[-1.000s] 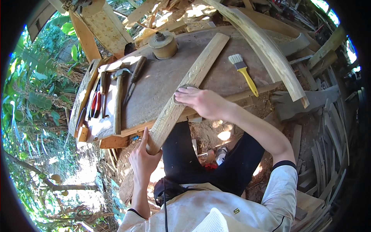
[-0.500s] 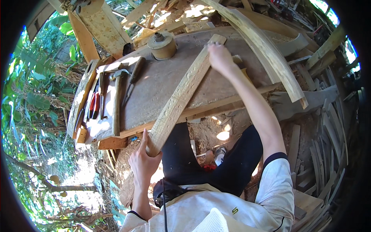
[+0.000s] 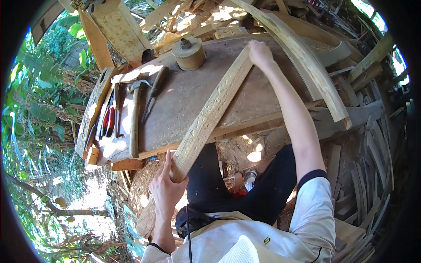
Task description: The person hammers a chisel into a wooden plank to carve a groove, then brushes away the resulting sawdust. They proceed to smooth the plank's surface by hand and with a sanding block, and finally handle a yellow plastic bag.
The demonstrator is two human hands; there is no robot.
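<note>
A long, light carved plank (image 3: 214, 107) lies slantwise across the wooden bench (image 3: 175, 105), its near end jutting over the front edge. My left hand (image 3: 169, 184) grips that near end, index finger stretched along it. My right hand (image 3: 261, 55) is at the far end, fingers curled down on it; what they hold is hidden. Left of the plank lie a hammer (image 3: 135, 118), red-handled pliers (image 3: 108, 122), a long slim tool (image 3: 117, 109) and a dark-handled tool (image 3: 156, 87). My right arm hides the middle right of the bench.
A round wooden piece with a bolt (image 3: 188, 58) stands at the bench's back. A long curved board (image 3: 307, 61) crosses its right side. Leaning boards (image 3: 118, 35) stand at the back left. Wood offcuts (image 3: 368, 162) pile along the right, and plants grow at the left.
My right hand has moved from the middle of the plank up and right to its far end. My left hand still holds the near end. The yellow brush is now hidden by my arm.
</note>
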